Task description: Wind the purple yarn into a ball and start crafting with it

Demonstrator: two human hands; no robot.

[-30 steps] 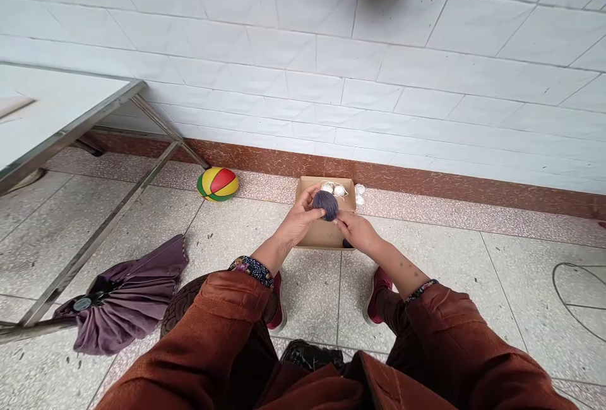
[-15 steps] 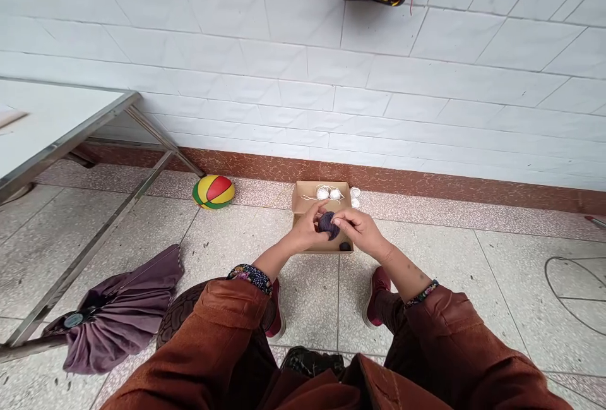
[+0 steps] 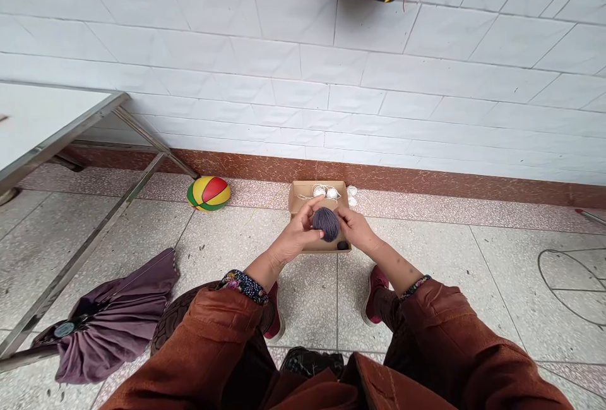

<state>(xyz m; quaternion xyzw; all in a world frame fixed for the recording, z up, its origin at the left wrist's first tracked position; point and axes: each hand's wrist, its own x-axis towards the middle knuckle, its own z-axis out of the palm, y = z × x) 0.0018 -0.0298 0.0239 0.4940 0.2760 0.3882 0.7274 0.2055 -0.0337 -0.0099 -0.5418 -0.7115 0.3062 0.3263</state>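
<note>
A dark purple ball of yarn [image 3: 326, 225] is gripped by my left hand [image 3: 293, 236], its thumb and fingers around the left side. At the ball's right edge is my right hand [image 3: 357, 229], fingers drawn together in a pinch; whatever they hold is too small to make out. Both hands hover over an open cardboard box [image 3: 297, 191] on the floor. Inside its far part lie white yarn balls [image 3: 332, 193] with loose strands. A small dark ball [image 3: 343, 246] rests in the near right corner.
More white balls [image 3: 352, 196] sit just right of the box. To the left are a striped toy ball [image 3: 209, 193], a metal-framed table [image 3: 97, 120] and a folded purple umbrella [image 3: 118, 318]. A tiled wall [image 3: 279, 81] rises behind. A wire ring [image 3: 542, 277] lies at the right.
My left hand has turned the yarn ball so its wound strands show more fully. My right fingers have moved from the ball's front to its right edge. The view has shifted slightly.
</note>
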